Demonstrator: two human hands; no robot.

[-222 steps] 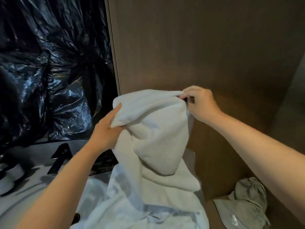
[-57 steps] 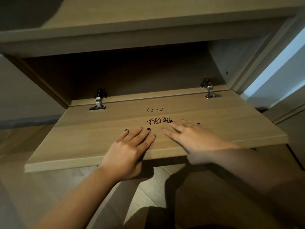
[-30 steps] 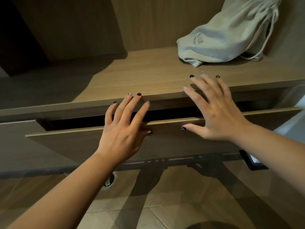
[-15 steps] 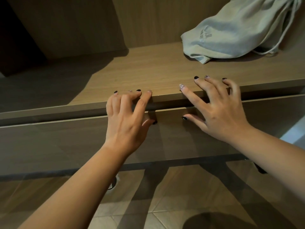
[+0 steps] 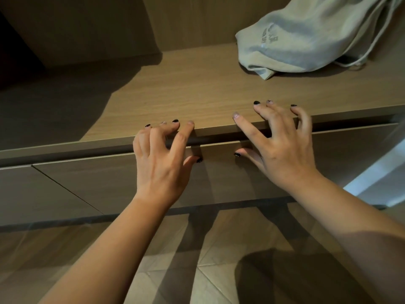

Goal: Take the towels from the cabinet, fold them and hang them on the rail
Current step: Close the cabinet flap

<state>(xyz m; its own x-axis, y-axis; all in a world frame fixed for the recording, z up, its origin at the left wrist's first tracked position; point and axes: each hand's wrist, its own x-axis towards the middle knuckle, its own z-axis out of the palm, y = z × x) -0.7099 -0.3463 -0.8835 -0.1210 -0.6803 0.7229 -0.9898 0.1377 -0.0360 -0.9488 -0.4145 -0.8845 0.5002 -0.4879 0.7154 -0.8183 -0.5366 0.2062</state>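
Observation:
No towel is in view. My left hand (image 5: 162, 163) lies against the wooden flap door (image 5: 87, 185) of the cabinet. Its fingers are bent, with the tips at the front edge of the shelf (image 5: 197, 91) above and the thumb on the door's face. My right hand (image 5: 282, 150) is beside it, fingers spread and loosely bent, tips at the same shelf edge and thumb on the door. Neither hand holds anything. The flap stands upright, with only a narrow dark gap under the shelf.
A pale grey drawstring bag (image 5: 306, 36) lies on the shelf at the upper right. A second door panel (image 5: 22, 194) adjoins the flap on the left. Tiled floor (image 5: 197, 270) shows below, and a bright opening (image 5: 383, 178) is at the right.
The flap door, which lay open and flat under my hands, has swung up and closed. My fingers have bent and now sit at the shelf edge. The white towel from earlier is out of view.

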